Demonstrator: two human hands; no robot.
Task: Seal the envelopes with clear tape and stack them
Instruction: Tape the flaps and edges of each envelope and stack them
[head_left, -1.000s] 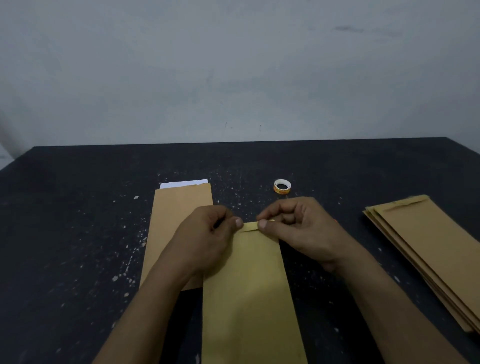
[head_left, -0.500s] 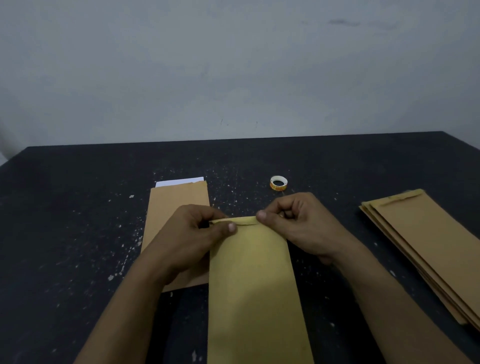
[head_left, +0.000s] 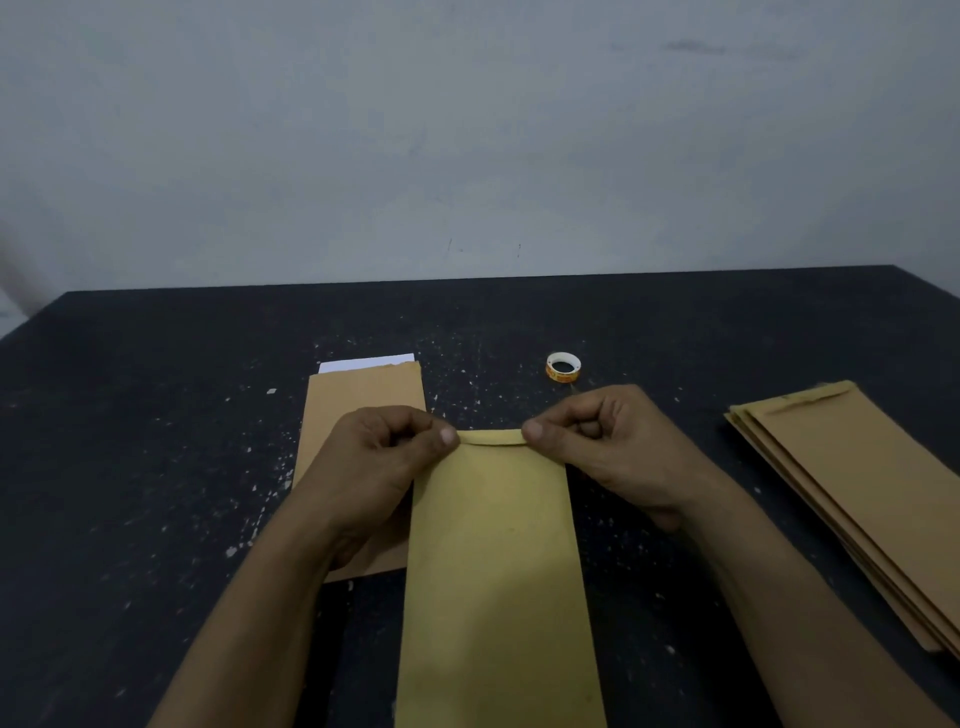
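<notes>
Both flap corners of envelope (head_left: 498, 571) pinched: L fingers (head_left: 447, 435) left, R fingers (head_left: 532, 430) right.

Black table (head_left: 156, 467), white-flecked — pale grey wall (head_left: 467, 130) behind, faintly scuffed.

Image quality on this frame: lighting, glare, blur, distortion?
Head view: dim, flat light, no glare; the envelope pinched by the left hand and right hand is the brightest patch. Head view: fairly sharp, but print on the tape roll is too small to read. Head view: the far edge of the table runs tilted, forearms stretched by the wide angle.
</notes>
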